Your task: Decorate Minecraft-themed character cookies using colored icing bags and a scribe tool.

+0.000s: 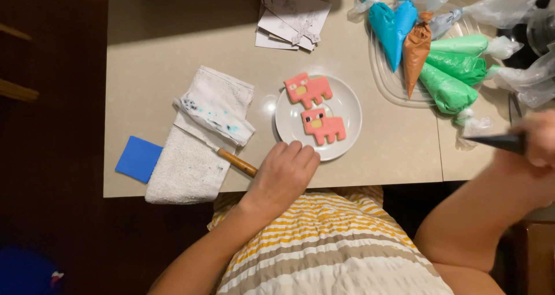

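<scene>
Plate [348, 107] sits mid-table, white, w/ two pink iced cookies on it: upper cookie [308, 89] and lower cookie [323, 125], both pig-shaped, lying flat, close but not touching. Left hand [284, 176] rests at the plate's near rim, fingers curled loosely together, fingertips at or just on the edge; can't tell if it grips the plate.

Right hand [537, 139] is off to the right, blurred, fingers closed round a dark piping bag [497, 142], tip pointing left toward the plate.

Risks, as I judge it: icing looks fresh-ish, so a nudge of the plate by the left hand could slide the lower cookie into the upper one & smear them. Dark tip swinging in fast could drip on pink. Plate sits near the table edge too, so a pull could tip it into the lap.

Just left of the hand: a wooden-handled tool [237, 161], its thin metal end lying on a folded white towel [199, 133] stained blue. Blue square [139, 158] beyond that.

Containers: clear tray [386, 78] top right holds piping bags: two blue [392, 23], one brown [416, 49], green ones [457, 69], all filled, tips toward the plate. Paper pile [292, 17] at the top.
</scene>
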